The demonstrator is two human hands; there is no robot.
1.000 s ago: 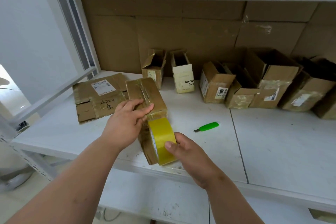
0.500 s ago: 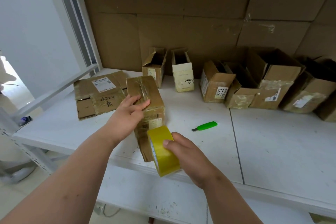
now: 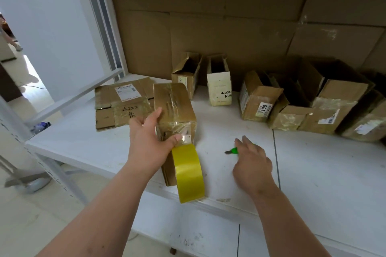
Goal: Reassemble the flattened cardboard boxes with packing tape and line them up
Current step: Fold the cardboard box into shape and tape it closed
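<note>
1. The right hand [image 3: 251, 165] had let go of the yellow tape roll [image 3: 188, 173], fingers spread over the green cutter [image 3: 233, 150] at three o'clock.
2. The left hand [image 3: 149, 142] now gripped the taped box [image 3: 174, 108] at mid-shelf, thumb and fingers clamping it.
3. A box [image 3: 258, 100] at one o'clock read "7108".

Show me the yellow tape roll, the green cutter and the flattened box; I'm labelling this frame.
yellow tape roll [image 3: 188, 173], head view, on its broad outer band.
green cutter [image 3: 234, 150], head view, on the green handle showing beside the fingers.
flattened box [image 3: 123, 104], head view, on the brown panel below its white label.
</note>
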